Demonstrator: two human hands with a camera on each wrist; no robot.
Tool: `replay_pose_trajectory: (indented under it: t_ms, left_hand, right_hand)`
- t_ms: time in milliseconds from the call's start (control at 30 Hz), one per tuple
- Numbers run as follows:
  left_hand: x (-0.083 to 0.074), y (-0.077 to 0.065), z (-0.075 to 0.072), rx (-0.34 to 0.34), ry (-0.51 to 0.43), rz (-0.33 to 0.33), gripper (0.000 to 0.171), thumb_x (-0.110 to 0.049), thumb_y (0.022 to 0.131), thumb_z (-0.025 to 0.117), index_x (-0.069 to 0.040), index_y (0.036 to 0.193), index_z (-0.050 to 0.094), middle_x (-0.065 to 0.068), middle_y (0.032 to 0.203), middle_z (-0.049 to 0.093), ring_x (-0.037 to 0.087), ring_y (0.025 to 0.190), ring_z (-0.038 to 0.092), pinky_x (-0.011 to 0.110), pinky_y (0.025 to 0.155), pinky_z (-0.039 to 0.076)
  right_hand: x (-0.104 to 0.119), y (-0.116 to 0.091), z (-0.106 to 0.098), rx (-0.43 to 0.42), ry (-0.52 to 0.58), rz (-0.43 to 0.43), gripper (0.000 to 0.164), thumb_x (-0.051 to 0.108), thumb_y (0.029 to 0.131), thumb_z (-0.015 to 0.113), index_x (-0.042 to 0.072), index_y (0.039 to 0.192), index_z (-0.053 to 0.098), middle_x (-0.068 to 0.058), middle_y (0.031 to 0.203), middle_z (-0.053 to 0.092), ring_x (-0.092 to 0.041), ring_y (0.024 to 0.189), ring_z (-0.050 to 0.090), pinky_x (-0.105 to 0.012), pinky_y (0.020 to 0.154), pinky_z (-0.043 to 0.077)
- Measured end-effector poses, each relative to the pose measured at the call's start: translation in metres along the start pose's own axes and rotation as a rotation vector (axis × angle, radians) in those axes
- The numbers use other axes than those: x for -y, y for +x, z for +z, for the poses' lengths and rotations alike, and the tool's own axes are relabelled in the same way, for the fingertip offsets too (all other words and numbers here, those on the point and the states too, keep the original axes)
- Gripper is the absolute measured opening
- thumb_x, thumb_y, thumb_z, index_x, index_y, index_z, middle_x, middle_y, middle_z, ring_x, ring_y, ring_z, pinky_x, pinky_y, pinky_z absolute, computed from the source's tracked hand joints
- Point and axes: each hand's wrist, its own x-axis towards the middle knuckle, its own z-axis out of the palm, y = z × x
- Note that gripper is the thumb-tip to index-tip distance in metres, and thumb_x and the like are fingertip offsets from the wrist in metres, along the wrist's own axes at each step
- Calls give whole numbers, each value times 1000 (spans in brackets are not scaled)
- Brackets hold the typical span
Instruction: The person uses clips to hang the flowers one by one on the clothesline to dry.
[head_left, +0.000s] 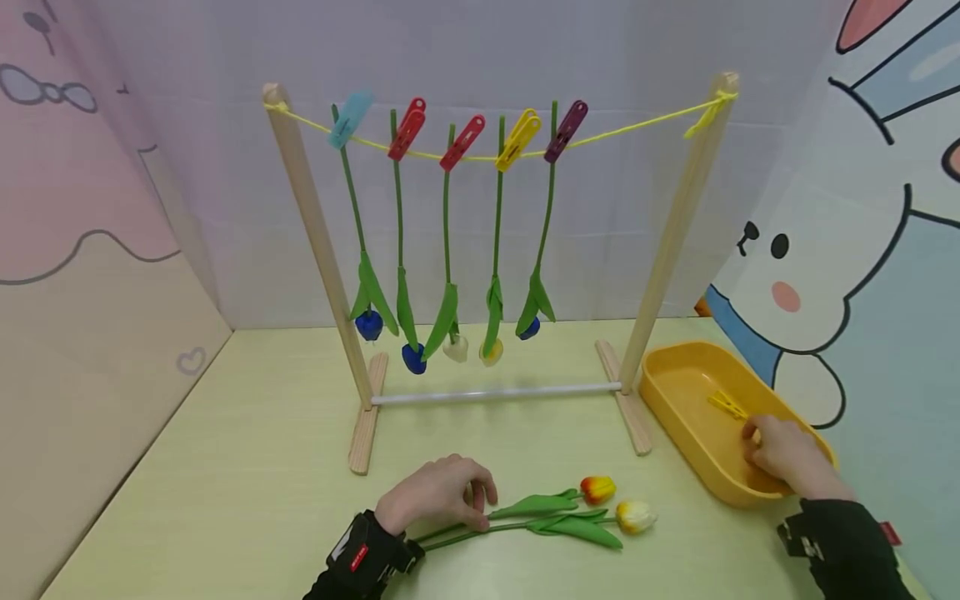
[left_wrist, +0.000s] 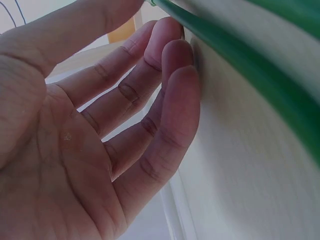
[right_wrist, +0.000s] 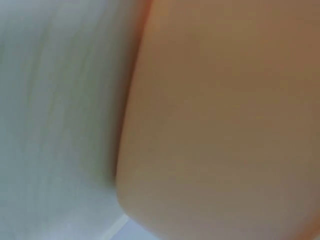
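Two artificial tulips lie on the table, a red-and-yellow one point(head_left: 597, 490) and a white-and-yellow one point(head_left: 636, 517). Over their stems rests my left hand point(head_left: 442, 492), its fingers loosely bent. In the left wrist view, a green stem point(left_wrist: 240, 65) passes just beyond the fingertips, with nothing visible in the palm. My right hand point(head_left: 787, 454) reaches into a yellow tray point(head_left: 675, 362), fingers bent downward. Close to its fingertips is a yellow clothespin point(head_left: 727, 406); whether the fingers hold anything is hidden. The right wrist view shows only the tray's outer wall point(right_wrist: 215, 120) and a pale surface.
Behind the hands stands a wooden frame point(head_left: 682, 217) with a white crossbar point(head_left: 495, 394). Several tulips hang head-down from its yellow string point(head_left: 637, 125), clipped by coloured clothespins point(head_left: 517, 140). Printed cloth screens border the table.
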Motion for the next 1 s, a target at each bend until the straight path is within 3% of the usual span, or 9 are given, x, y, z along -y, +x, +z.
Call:
replay_pose_trajectory:
  t_ms: [133,300,367,500,600,767,900,1000]
  left_hand:
    - [0,0,0,4,3,3,15,-17,81,85,-15,90,74,-13,72,61,-1,65,54,19,62,44]
    - [1,-1,1,1,0,-1,12,-16,80,85,-15,86,74,-13,71,62,-1,64,55,18,62,45]
    - [1,-1,1,-2,-1,-4,12,-16,80,85,-15,85,75,-13,71,62,-1,64,55,18,62,46]
    - [4,0,1,-3,-16,-6,11,-14,80,85,-15,85,75,-13,72,63,-1,65,55,18,63,46]
    - [6,1,1,-2,-23,-3,9,-13,81,84,-15,84,75,-12,73,65,-1,65,56,18,63,46]
    - [6,2,-1,-24,5,3,6,-11,85,80,-16,85,77,-13,75,66,-2,66,55,18,64,46]
    - [4,2,-3,-45,53,18,6,-10,88,76,-15,89,79,-10,82,71,-2,69,55,18,66,47]
    - [3,0,-4,-76,111,37,7,-10,89,75,-14,92,80,-6,88,74,-2,73,57,18,68,48]
  right_hand:
    - [5,1,1,-88,-5,-52,27,1,86,66,-13,109,58,-19,84,62,-28,72,53,-40,66,47]
    - [32,-1,-1,-296,50,-126,31,-4,92,62,-12,120,56,-35,109,60,-39,85,55,-59,80,50]
    - [49,-2,-3,-399,97,-164,30,-4,95,59,-11,124,56,-36,109,57,-39,84,58,-52,76,53]
    - [86,-3,-4,-543,220,-257,29,-2,99,56,-8,128,56,-29,104,56,-35,76,65,-25,62,49]
    - [110,1,-1,-565,356,-338,29,-2,101,54,-8,129,56,-24,103,55,-25,73,68,-13,61,47]
    - [137,9,4,-525,550,-420,30,0,102,54,-8,130,57,-23,107,55,8,78,57,-11,62,47]
    - [145,12,9,-503,619,-424,29,0,102,54,-7,129,59,-23,110,58,12,85,52,-10,65,47]
    - [147,12,11,-506,670,-412,29,2,102,54,-7,129,60,-12,108,60,12,88,50,-8,70,46]
